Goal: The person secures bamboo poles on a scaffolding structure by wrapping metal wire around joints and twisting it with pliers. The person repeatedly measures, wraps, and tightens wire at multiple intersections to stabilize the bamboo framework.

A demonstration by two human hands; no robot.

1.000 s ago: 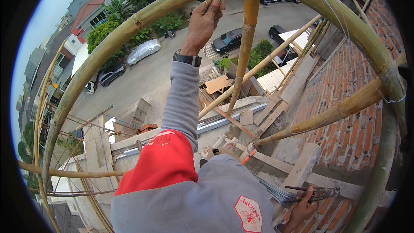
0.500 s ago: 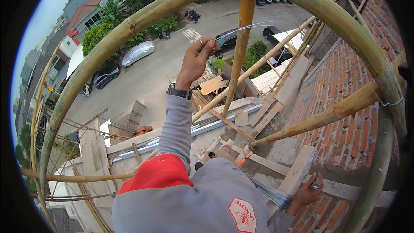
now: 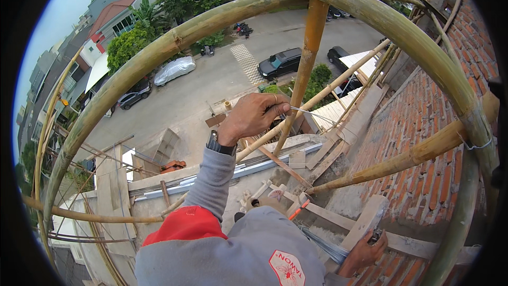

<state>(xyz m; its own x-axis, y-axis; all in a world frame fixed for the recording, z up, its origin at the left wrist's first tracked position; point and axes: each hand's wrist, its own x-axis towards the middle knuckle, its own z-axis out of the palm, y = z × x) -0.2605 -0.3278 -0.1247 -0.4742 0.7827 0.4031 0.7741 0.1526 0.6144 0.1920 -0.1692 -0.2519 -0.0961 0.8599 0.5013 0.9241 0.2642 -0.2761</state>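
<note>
My left hand (image 3: 253,118) is closed in a pinch on thin metal wire (image 3: 316,113), beside the upright bamboo pole (image 3: 303,63). The wire's loose strands stretch to the right past the pole and bend downward. At the lower right, my right hand (image 3: 364,253) is closed round a small dark tool with a metal end (image 3: 375,237); its kind is hard to make out. A bundle of wire (image 3: 329,244) lies close to that hand, beside my body. An orange-handled tool (image 3: 299,211) hangs or lies in front of my waist.
Thick bamboo poles (image 3: 174,39) curve across the view in front of me. A slanting bamboo pole (image 3: 402,154) reaches toward the brick wall (image 3: 423,127) on the right. Planks (image 3: 365,222) lie below. Far down is a street (image 3: 211,85) with parked cars.
My left hand has come down and slightly right with the wire, turning palm-down. The wire strands now trail lower, to the right. My right hand has shifted slightly left and down, still holding the tool.
</note>
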